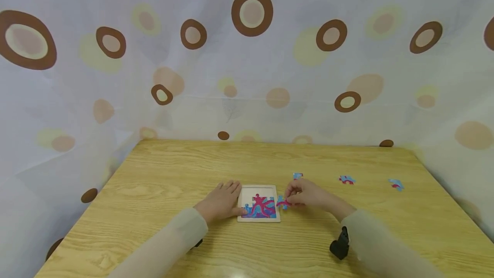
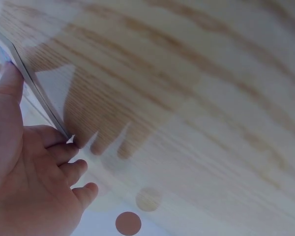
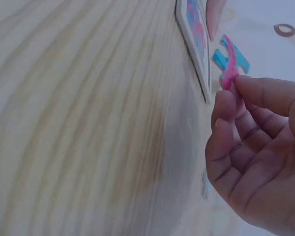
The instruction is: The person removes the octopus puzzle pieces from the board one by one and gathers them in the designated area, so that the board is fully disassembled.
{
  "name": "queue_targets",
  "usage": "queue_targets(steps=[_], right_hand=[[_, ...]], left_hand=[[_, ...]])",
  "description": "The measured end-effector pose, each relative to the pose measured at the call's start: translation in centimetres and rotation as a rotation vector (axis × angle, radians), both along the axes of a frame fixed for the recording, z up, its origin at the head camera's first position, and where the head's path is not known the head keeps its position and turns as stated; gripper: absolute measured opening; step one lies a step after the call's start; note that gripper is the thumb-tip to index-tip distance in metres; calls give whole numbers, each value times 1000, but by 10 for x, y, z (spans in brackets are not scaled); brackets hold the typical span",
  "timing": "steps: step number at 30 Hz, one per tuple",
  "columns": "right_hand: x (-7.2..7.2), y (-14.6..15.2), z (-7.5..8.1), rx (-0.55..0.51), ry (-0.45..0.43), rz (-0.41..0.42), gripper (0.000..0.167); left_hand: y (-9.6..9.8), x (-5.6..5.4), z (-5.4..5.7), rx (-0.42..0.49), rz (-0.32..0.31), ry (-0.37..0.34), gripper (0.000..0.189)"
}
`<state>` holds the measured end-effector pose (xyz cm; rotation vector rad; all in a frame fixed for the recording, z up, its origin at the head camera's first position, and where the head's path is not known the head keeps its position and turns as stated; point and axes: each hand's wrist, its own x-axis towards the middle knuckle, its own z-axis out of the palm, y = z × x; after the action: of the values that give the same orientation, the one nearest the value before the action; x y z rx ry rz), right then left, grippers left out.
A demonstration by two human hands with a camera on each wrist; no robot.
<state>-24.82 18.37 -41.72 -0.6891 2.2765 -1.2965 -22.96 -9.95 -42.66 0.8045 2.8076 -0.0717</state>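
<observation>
A square puzzle tray (image 1: 259, 220) with a pale wooden frame lies on the table, its lower part filled with joined blue, purple and pink puzzle pieces (image 1: 264, 207). My left hand (image 1: 221, 202) rests at the tray's left side, fingers extended and thumb over the lower left corner. In the left wrist view, the left hand (image 2: 34, 172) touches the tray's edge (image 2: 37, 93). Just right of the tray, my right hand (image 1: 306, 194) pinches a blue and pink puzzle piece (image 1: 283, 203) between thumb and fingertips. The right wrist view shows this piece (image 3: 230, 64) raised off the table.
Behind the right hand lies a loose puzzle piece (image 1: 297, 176), partly hidden. Farther right are two more, a blue and pink piece (image 1: 347, 179) and another piece (image 1: 396, 184). A patterned curtain (image 1: 252, 67) borders the wooden table (image 1: 173, 170) at the back and sides.
</observation>
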Motion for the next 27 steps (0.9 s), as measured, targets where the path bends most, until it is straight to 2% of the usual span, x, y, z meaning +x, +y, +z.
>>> queue_targets(steps=[10,17,27], right_hand=[[19,44,2,62,-21,17,9],[22,48,-1,134,10,24,9],[24,49,-2,141,-1,22,8]], left_hand=[[-2,3,2,18,-3,-3,80],[-2,3,3,18,0,-3,79],[1,3,3,10,-9,7,79]])
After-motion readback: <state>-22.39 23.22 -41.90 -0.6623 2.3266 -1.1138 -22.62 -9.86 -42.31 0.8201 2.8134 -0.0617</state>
